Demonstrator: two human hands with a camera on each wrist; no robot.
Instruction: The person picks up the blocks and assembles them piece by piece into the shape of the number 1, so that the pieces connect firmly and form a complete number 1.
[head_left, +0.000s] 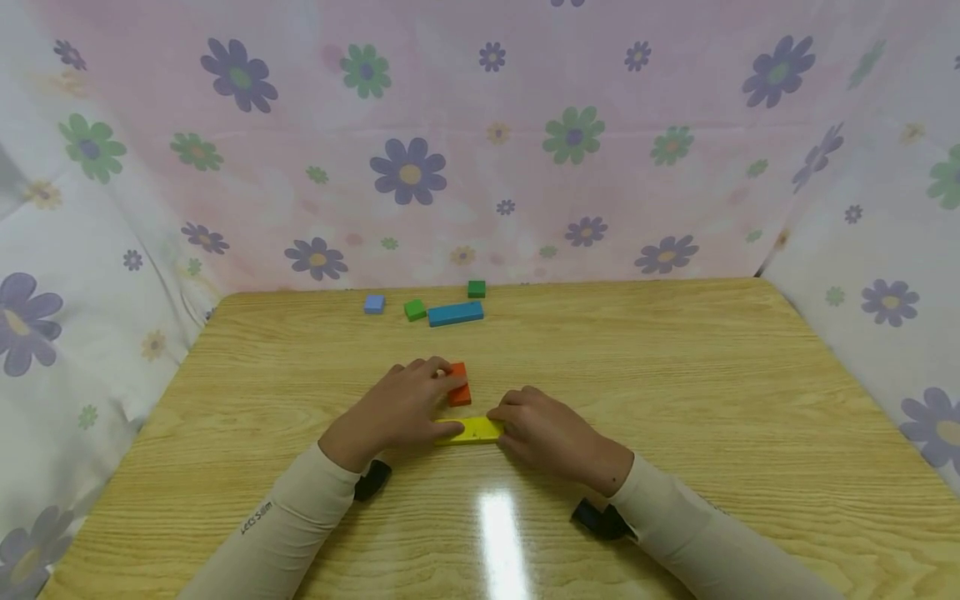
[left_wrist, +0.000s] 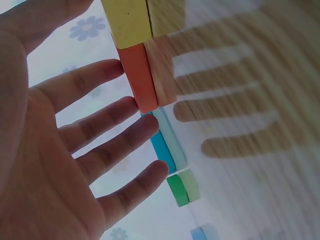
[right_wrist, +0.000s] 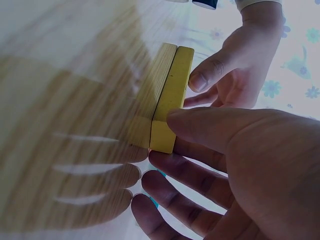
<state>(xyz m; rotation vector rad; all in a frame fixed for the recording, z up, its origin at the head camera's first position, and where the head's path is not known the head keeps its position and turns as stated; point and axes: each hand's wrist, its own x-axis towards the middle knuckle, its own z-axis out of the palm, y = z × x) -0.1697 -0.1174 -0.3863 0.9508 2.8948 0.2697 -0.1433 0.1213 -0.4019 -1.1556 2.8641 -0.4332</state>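
Note:
A long yellow block [head_left: 474,430] lies flat on the wooden table [head_left: 675,375], with an orange block [head_left: 460,385] just behind it. My left hand [head_left: 405,408] has its fingers straight and spread. Their tips touch the orange block [left_wrist: 140,75], and the thumb presses the left end of the yellow block [left_wrist: 127,20]. My right hand [head_left: 543,429] pinches the right end of the yellow block [right_wrist: 172,95] between thumb and fingers. In the right wrist view the left hand [right_wrist: 235,65] shows at the block's far end.
Near the table's back edge lie a long blue block [head_left: 455,313], a green cube [head_left: 414,309], a darker green cube [head_left: 476,288] and a light blue cube [head_left: 373,303]. Flowered cloth [head_left: 480,150] walls the table on three sides.

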